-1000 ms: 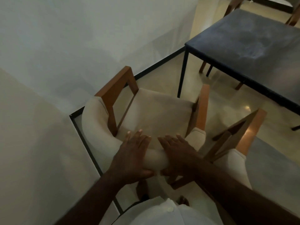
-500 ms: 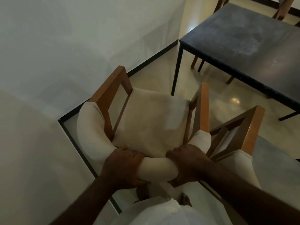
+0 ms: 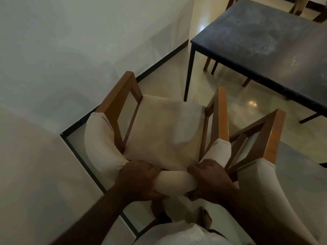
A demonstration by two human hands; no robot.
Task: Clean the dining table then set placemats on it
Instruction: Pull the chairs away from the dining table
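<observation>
Both hands were curled round the padded backrest (image 3: 174, 182) of a cream chair (image 3: 164, 128), the left hand (image 3: 139, 181) near its left end and the right hand (image 3: 210, 181) near its right, a grip that looked meant for lifting or dragging it. The chair stood by the wall (image 3: 70, 50), off the near left corner of the dining table (image 3: 265, 38), probably to free the table's edges for wiping. A second chair (image 3: 272, 135) stood just beside it. The dark tabletop showed pale smears; no placemats were visible
</observation>
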